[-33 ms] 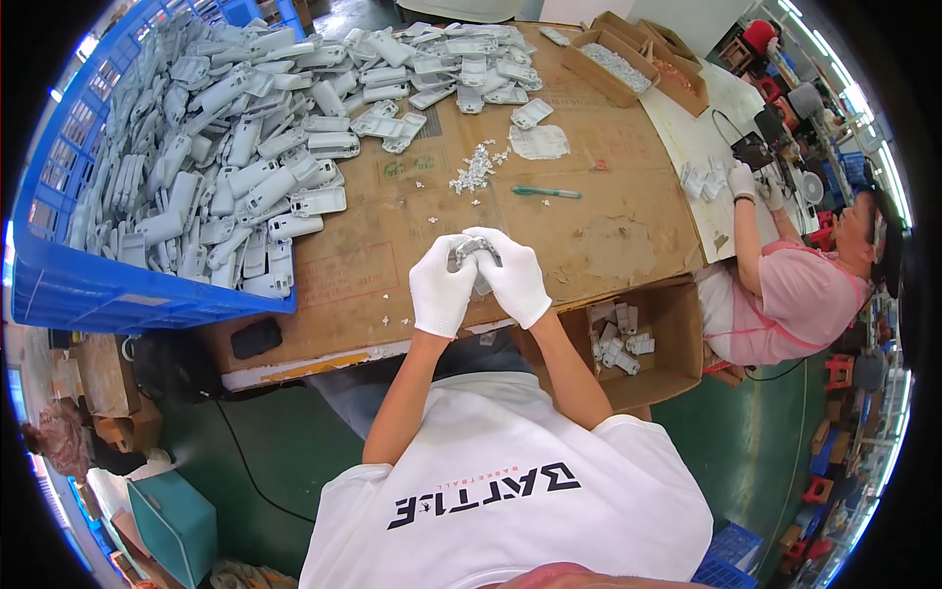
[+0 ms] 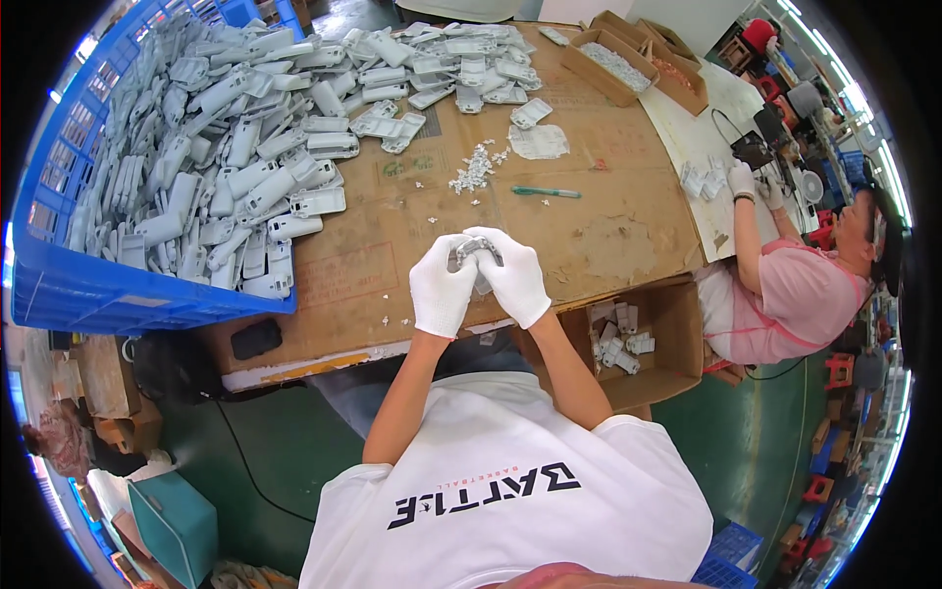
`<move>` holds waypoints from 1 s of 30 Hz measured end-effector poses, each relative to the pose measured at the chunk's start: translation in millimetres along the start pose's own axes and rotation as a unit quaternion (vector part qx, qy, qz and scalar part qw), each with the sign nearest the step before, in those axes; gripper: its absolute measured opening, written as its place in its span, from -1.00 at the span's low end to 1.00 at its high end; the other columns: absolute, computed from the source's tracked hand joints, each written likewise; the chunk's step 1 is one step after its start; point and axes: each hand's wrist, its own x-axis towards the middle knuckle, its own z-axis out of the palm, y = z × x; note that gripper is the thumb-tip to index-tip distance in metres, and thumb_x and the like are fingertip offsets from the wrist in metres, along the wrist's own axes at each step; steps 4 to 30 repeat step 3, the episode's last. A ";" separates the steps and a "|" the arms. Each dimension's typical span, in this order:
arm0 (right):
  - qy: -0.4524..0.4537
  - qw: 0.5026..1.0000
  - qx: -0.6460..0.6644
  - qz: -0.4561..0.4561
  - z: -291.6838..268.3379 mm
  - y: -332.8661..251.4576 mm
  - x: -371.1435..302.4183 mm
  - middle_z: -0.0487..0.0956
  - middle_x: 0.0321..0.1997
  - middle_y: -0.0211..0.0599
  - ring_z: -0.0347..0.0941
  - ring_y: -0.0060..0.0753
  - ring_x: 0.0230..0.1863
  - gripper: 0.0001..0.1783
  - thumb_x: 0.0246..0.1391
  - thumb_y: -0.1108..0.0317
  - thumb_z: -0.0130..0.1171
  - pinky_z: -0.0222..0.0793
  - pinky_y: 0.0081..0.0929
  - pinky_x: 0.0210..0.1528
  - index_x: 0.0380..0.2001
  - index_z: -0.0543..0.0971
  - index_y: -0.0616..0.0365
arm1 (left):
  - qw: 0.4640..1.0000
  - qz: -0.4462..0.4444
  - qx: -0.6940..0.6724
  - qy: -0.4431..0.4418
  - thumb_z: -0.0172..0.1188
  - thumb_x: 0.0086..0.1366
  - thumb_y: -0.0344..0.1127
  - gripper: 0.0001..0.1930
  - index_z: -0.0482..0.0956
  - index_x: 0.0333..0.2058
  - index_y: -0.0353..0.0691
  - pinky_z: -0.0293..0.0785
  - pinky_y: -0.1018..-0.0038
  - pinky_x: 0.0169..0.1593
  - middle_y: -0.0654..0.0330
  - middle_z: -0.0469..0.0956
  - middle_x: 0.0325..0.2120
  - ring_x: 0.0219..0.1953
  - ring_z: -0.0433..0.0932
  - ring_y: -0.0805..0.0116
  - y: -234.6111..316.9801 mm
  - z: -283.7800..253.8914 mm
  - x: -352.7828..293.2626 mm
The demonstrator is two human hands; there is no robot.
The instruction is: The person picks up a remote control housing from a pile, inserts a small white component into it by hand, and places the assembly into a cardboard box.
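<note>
In white gloves, my left hand point(image 2: 441, 287) and my right hand point(image 2: 515, 279) meet over the near part of the table. Both are closed on a grey plastic housing part point(image 2: 475, 246), mostly covered by my fingers. Its exact shape I cannot make out. Beyond my hands lies a small heap of tiny white plastic pieces point(image 2: 475, 170), with a few strewn around it. A green pen point(image 2: 547, 192) rests to the right of the heap. Farther left, a large pile of pale grey plastic housings point(image 2: 265, 187) spreads out of a blue crate point(image 2: 147, 293) onto the cardboard-covered table point(image 2: 363, 211).
An open cardboard box point(image 2: 677, 329) with several white parts stands below the table edge at my right. Small cardboard trays point(image 2: 610, 71) of parts sit at the far right. A co-worker in pink point(image 2: 800, 294) works there. A black object point(image 2: 256, 339) lies near the left front edge.
</note>
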 end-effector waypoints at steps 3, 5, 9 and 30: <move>0.001 1.000 0.018 0.017 -3.1 0.2 -0.8 0.69 -0.20 -0.11 0.66 -0.33 -0.23 -0.63 0.07 0.53 0.10 0.51 -0.50 -0.16 -0.01 0.58 0.17 | 1.000 0.025 0.000 -0.004 0.23 0.16 -0.45 -0.78 0.60 -0.18 -0.29 0.55 0.43 -0.15 0.01 0.65 -0.34 -0.28 0.68 0.24 1.1 1.5 0.8; 0.001 1.000 0.018 0.017 -3.1 0.2 -0.8 0.69 -0.20 -0.11 0.66 -0.33 -0.23 -0.63 0.07 0.53 0.10 0.51 -0.50 -0.16 -0.01 0.58 0.17 | 1.000 0.025 0.000 -0.004 0.23 0.16 -0.45 -0.78 0.60 -0.18 -0.29 0.55 0.43 -0.15 0.01 0.65 -0.34 -0.28 0.68 0.24 1.1 1.5 0.8; 0.001 1.000 0.018 0.017 -3.1 0.2 -0.8 0.69 -0.20 -0.11 0.66 -0.33 -0.23 -0.63 0.07 0.53 0.10 0.51 -0.50 -0.16 -0.01 0.58 0.17 | 1.000 0.025 0.000 -0.004 0.23 0.16 -0.45 -0.78 0.60 -0.18 -0.29 0.55 0.43 -0.15 0.01 0.65 -0.34 -0.28 0.68 0.24 1.1 1.5 0.8; 0.001 1.000 0.018 0.017 -3.1 0.2 -0.8 0.69 -0.20 -0.11 0.66 -0.33 -0.23 -0.63 0.07 0.53 0.10 0.51 -0.50 -0.16 -0.01 0.58 0.17 | 1.000 0.025 0.000 -0.004 0.23 0.16 -0.45 -0.78 0.60 -0.18 -0.29 0.55 0.43 -0.15 0.01 0.65 -0.34 -0.28 0.68 0.24 1.1 1.5 0.8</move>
